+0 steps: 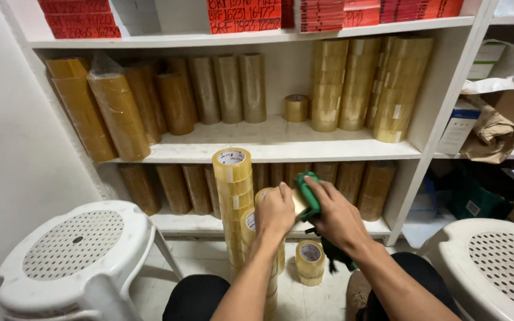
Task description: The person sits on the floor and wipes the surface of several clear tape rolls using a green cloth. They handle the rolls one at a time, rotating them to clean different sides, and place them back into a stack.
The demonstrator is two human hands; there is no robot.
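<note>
Left hand (275,211) clamped on tape stack (267,238); right hand (335,215) gripping green dispenser (309,196). Best kept steady, pressed flat beside tall stack (233,196).

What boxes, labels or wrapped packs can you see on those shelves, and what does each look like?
Red labelled packs: top shelf, flat, handwritten dark marks.
Shrink-wrapped tape stacks: middle shelf left, tan cylinders in clear film.
White and blue box: right bay, leaning upright.
Crumpled brown paper bag: right bay shelf.
</note>
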